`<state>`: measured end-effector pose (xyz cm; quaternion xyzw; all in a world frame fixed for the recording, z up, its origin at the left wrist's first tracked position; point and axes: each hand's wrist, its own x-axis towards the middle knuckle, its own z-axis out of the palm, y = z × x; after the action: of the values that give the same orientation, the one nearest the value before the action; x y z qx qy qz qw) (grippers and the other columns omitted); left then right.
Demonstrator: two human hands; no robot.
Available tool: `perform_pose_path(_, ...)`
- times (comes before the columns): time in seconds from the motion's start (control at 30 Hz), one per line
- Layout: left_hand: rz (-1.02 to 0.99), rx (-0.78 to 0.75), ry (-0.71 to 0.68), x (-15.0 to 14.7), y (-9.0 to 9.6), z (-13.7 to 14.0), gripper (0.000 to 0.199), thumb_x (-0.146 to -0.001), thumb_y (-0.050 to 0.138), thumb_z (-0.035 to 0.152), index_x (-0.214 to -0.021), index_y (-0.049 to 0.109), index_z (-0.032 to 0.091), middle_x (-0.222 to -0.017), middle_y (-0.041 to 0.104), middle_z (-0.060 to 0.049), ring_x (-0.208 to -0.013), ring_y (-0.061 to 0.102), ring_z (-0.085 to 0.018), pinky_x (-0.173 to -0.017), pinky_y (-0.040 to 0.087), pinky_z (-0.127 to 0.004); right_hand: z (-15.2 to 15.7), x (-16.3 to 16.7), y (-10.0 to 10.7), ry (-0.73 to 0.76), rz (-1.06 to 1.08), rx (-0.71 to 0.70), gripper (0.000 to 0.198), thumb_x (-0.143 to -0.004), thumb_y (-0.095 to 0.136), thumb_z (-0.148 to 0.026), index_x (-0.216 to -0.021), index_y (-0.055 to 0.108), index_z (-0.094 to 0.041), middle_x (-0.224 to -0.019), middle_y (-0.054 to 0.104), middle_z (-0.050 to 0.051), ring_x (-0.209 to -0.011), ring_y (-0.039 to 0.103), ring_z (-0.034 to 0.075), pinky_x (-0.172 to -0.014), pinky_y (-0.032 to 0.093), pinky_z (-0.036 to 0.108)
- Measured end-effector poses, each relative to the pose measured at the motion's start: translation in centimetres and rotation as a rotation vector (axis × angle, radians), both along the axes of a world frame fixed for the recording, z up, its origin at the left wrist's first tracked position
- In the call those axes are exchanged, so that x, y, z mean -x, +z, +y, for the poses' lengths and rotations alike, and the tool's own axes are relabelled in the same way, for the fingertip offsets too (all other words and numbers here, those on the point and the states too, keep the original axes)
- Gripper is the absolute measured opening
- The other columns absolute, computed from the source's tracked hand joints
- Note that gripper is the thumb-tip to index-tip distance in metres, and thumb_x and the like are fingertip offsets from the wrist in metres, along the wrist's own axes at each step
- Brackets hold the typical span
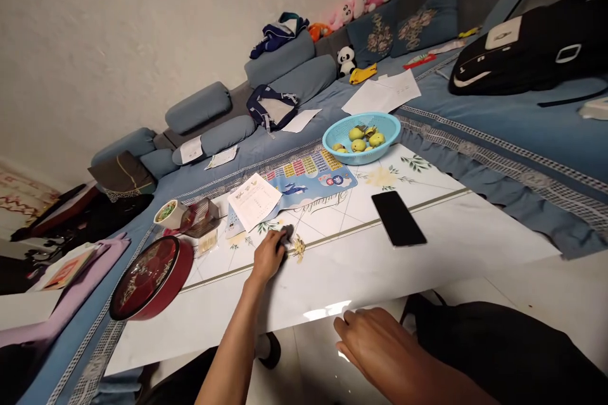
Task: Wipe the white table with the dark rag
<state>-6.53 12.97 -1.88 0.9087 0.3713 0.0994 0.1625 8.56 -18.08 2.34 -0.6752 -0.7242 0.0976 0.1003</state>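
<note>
My left hand (pixel 270 255) reaches over the table, its fingers closed at a small dark grey object (pixel 287 232) whose kind I cannot make out. Just right of it lies a yellow flower shape (pixel 299 249), perhaps part of the tabletop print. A printed paper sheet (pixel 254 201) rests beyond the hand, partly over a blue illustrated mat (pixel 308 183). My right hand (pixel 373 342) hangs in front of the table's near edge, with fingers loosely bent, the thumb apart and nothing visible in it. A black smartphone (pixel 398 218) lies on the table beyond this hand.
On the white table (pixel 342 272) a blue basket (pixel 337 133) holds yellow-green fruit. At its left end stand a red round box (pixel 164 291), a paper cup (pixel 170 214) and a clear plastic container (pixel 204 216). Behind runs a blue sofa (pixel 228 168) with a black backpack (pixel 532 44).
</note>
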Motion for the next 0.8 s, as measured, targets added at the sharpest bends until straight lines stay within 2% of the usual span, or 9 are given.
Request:
perform_pose_path(0.1, -0.099, 0.132, -0.256, -1.4, 0.7, 1.3, 0.049, -0.094, 0.053, 0.018, -0.141, 0.065, 0.025, -0.142, 0.066, -0.009, -0.13, 0.063, -0.027, -0.114, 0.048, -0.041, 0.2, -0.2, 0.0, 0.014, 0.01, 0.06, 0.01, -0.093, 0.069, -0.011, -0.094, 0.074, -0.019, -0.087, 0.078, 0.006, -0.072, 0.075, 0.023, -0.057, 0.039, 0.033)
perform_pose_path(0.23, -0.102, 0.123, -0.326, -5.0, 2.0, 4.5, 0.057, -0.091, 0.059, 0.021, -0.147, 0.058, 0.019, -0.144, 0.063, -0.015, -0.131, 0.06, -0.032, -0.117, 0.045, -0.05, 0.7, -0.3, 0.0, 0.035, 0.015, 0.147, 0.011, -0.098, 0.066, -0.016, -0.101, 0.076, -0.019, -0.096, 0.079, 0.008, -0.079, 0.077, 0.026, -0.061, 0.043, 0.034)
perform_pose_path(0.37, -0.056, 0.169, -0.609, -9.1, 1.9, 4.9, 0.048, -0.083, 0.06, 0.011, -0.129, 0.07, 0.019, -0.132, 0.067, -0.014, -0.128, 0.061, -0.03, -0.118, 0.045, -0.046, 1.3, -0.1, -0.2, 0.039, 0.011, 0.183, 0.012, -0.097, 0.068, -0.015, -0.104, 0.076, -0.017, -0.096, 0.079, 0.009, -0.08, 0.076, 0.026, -0.062, 0.044, 0.033)
perform_pose_path(0.47, -0.034, 0.258, -0.801, -8.9, 2.2, 3.8, 0.04, -0.087, 0.059, 0.007, -0.12, 0.075, 0.021, -0.13, 0.07, -0.011, -0.123, 0.064, -0.026, -0.114, 0.047, -0.04, 1.3, -0.1, -0.3, 0.038, -0.014, 0.178, 0.013, -0.094, 0.069, -0.012, -0.105, 0.076, -0.016, -0.095, 0.079, 0.01, -0.08, 0.076, 0.026, -0.062, 0.043, 0.033)
perform_pose_path(0.57, 0.132, 0.325, -0.889, -7.2, 4.0, 3.5, 0.038, -0.088, 0.059, 0.002, -0.112, 0.079, 0.023, -0.125, 0.073, -0.008, -0.116, 0.067, -0.024, -0.106, 0.05, -0.033, 1.1, -0.2, -0.2, 0.036, -0.02, 0.157, 0.017, -0.093, 0.067, -0.009, -0.105, 0.075, -0.017, -0.096, 0.079, 0.009, -0.08, 0.076, 0.025, -0.061, 0.041, 0.033)
perform_pose_path(0.67, 0.278, 0.201, -0.942, -8.3, 6.5, 3.1, 0.036, -0.087, 0.063, 0.002, -0.107, 0.081, 0.025, -0.119, 0.074, -0.006, -0.113, 0.067, -0.023, -0.101, 0.049, -0.03, 1.2, 0.0, -0.1, 0.055, -0.038, 0.188, 0.019, -0.094, 0.064, -0.007, -0.105, 0.076, -0.017, -0.096, 0.08, 0.009, -0.08, 0.076, 0.024, -0.06, 0.039, 0.034)
perform_pose_path(0.73, 0.283, 0.093, -1.018, -11.1, 7.4, 1.7, 0.032, -0.089, 0.066, 0.005, -0.108, 0.081, 0.026, -0.121, 0.073, -0.006, -0.114, 0.066, -0.023, -0.102, 0.048, -0.029, 1.5, 0.2, -0.2, 0.075, -0.053, 0.205, 0.018, -0.093, 0.066, -0.007, -0.103, 0.076, -0.017, -0.095, 0.08, 0.008, -0.081, 0.075, 0.024, -0.06, 0.04, 0.033)
perform_pose_path(0.8, 0.267, 0.042, -1.124, -14.6, 7.3, -0.3, 0.028, -0.091, 0.067, 0.008, -0.108, 0.08, 0.027, -0.123, 0.073, -0.005, -0.115, 0.065, -0.023, -0.1, 0.049, -0.028, 1.8, 0.5, -0.5, 0.083, -0.07, 0.204, 0.016, -0.093, 0.067, -0.009, -0.103, 0.075, -0.018, -0.095, 0.079, 0.008, -0.082, 0.075, 0.024, -0.062, 0.042, 0.033)
